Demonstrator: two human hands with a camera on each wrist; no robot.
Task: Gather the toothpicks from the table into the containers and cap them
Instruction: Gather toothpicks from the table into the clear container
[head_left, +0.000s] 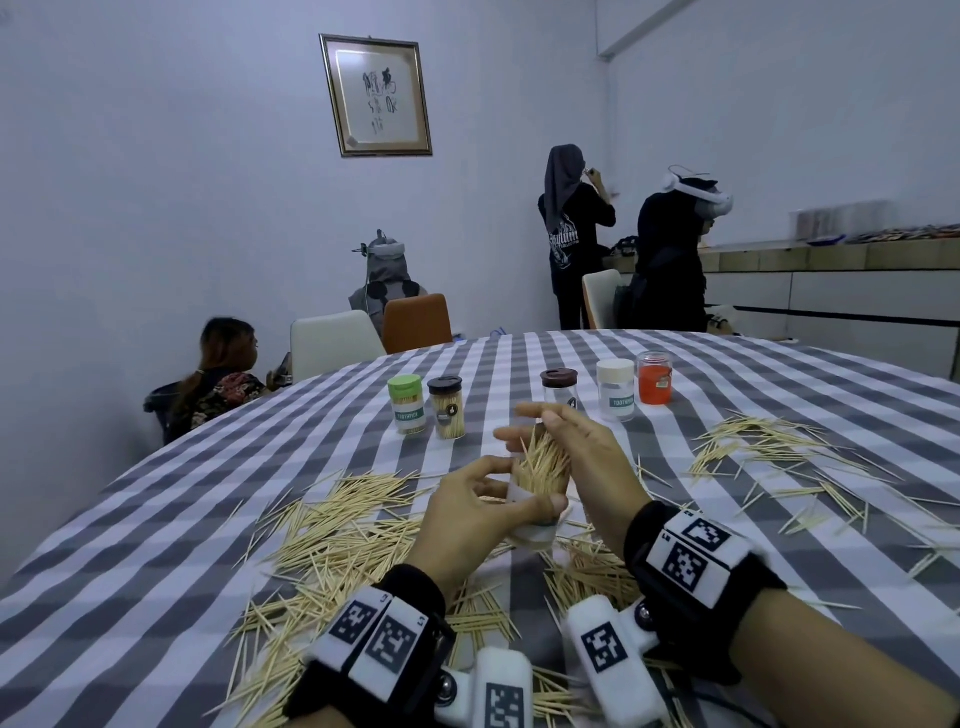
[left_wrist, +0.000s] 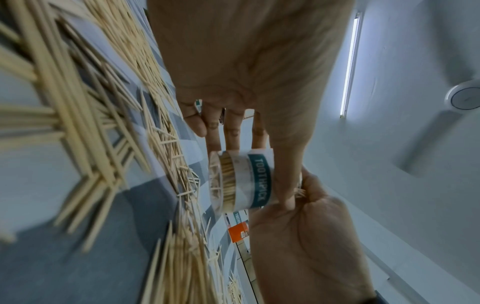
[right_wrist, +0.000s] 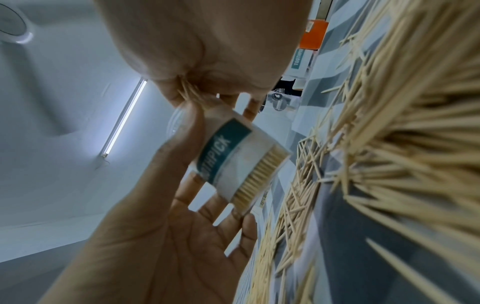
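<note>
Five jars stand in a row at the far side of the table (head_left: 156, 519), and a sixth, the open jar (head_left: 535, 522), is held up just above the cloth between the two hands. It leans, mouth up and away from the person, its long axis tilted toward the right hand (head_left: 587, 457). The left hand (head_left: 467, 514) has its thumb and fingers curled round the jar's lower wall, across the "TOOTHPICK" label (left_wrist: 258, 182). The right hand sits at the mouth, fingers and thumb closed loosely around a bundle (head_left: 543, 460) of toothpicks that bristles out of the opening; the wrist views show the picks' tips pinched at the base of its fingers. So the bundle lies along the jar's own axis, already partly inside, and my guess is the next move is a push straight down that line. The jar looks nearly full at its base, so some picks may splay or spill. Loose toothpicks (head_left: 332, 530) cover the cloth beneath and to both sides, so plenty remains to gather.
</note>
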